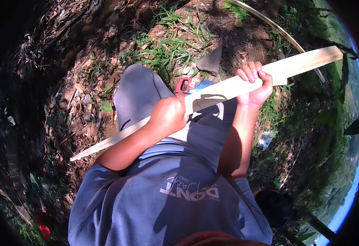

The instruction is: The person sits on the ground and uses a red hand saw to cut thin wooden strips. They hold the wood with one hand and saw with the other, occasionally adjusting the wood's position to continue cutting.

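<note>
A long piece of pale, shaped wood [224, 91] lies slantwise across my lap, thin at its lower left end and broad in the middle. Toward its upper right end a step is cut in the lower edge. My left hand [169, 114] is closed around it near the middle, its fingers mostly hidden behind the back of the hand. Farther right, my right hand [255, 84] grips the broad part with curled fingers over the top edge. Just beyond the wood rests a handsaw [188, 84] with a red and white handle; the wood covers part of its bluish blade.
A curved wooden strip [275, 28] lies at the far right. Near the saw is a flat grey stone [210, 61] beside green grass [175, 47]. Dry leaves [85, 106] cover the ground at left. A small whitish packet [266, 139] lies right of my arm, a red item [43, 225] at lower left.
</note>
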Demonstrator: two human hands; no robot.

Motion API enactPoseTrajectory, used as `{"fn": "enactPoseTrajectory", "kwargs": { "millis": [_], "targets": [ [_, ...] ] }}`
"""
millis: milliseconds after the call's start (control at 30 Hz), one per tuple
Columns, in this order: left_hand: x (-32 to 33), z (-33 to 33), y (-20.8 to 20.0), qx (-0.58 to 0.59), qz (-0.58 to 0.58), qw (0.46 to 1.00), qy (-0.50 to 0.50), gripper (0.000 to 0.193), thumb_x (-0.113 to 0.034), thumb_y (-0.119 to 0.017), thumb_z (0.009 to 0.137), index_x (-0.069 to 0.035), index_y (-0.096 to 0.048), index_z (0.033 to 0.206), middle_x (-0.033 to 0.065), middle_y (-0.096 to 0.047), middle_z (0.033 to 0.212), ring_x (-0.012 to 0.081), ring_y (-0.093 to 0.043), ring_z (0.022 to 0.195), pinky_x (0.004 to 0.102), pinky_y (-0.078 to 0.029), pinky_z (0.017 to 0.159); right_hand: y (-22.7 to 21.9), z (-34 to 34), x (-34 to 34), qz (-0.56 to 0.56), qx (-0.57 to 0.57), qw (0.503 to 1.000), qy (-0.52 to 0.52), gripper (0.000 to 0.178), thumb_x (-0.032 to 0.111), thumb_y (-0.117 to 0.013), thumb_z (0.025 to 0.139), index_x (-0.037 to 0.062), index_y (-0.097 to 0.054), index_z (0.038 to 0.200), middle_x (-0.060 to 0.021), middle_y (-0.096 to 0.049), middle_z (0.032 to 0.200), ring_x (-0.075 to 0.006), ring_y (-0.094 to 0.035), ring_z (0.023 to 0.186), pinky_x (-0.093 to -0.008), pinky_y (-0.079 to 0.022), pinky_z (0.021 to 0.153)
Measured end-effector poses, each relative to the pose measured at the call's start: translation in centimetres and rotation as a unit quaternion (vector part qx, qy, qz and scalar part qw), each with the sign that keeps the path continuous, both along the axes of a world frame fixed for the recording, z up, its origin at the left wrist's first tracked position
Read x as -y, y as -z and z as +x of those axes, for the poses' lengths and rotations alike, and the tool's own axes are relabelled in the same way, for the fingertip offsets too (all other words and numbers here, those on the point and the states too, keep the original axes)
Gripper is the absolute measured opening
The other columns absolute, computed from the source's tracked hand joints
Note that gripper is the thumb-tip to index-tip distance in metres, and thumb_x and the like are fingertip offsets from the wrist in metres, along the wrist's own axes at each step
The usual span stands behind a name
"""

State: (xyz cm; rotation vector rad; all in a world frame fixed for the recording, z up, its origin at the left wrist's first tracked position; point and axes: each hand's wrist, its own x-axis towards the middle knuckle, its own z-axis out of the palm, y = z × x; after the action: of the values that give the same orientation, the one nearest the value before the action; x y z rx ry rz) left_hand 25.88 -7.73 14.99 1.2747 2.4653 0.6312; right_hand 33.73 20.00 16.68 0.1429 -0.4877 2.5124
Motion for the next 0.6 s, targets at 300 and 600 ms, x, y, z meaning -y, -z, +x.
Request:
{"fn": "enactPoseTrajectory", "kwargs": {
  "millis": [300,600],
  "targets": [
    [0.2,-0.7,2.3,0.098,0.057,0.991,0.067,0.05,-0.009,-0.073,0.081,0.013,-0.058,0.123,0.0297,-0.074,0.088,0.0487,-0.075,0.082,0.0551,-0.061,0.074,1.5,0.0,-0.4,0.035,-0.052,0.998,-0.032,0.011,0.009,-0.063,0.088,0.0099,-0.052,0.089,0.0014,-0.048,0.075,-0.0101,-0.049,0.062,-0.0285,-0.042,0.065],
    [0.1,-0.4,2.4,0.103,0.046,0.993,0.036,0.041,-0.01,-0.067,0.083,0.01,-0.06,0.117,0.03,-0.073,0.088,0.0494,-0.074,0.083,0.056,-0.06,0.076,1.5,-0.2,-0.3,0.074,-0.082,0.993,-0.044,0.021,0.008,-0.069,0.084,0.0104,-0.049,0.087,0.0023,-0.05,0.073,-0.0073,-0.053,0.057,-0.0253,-0.046,0.064]
  ]
}}
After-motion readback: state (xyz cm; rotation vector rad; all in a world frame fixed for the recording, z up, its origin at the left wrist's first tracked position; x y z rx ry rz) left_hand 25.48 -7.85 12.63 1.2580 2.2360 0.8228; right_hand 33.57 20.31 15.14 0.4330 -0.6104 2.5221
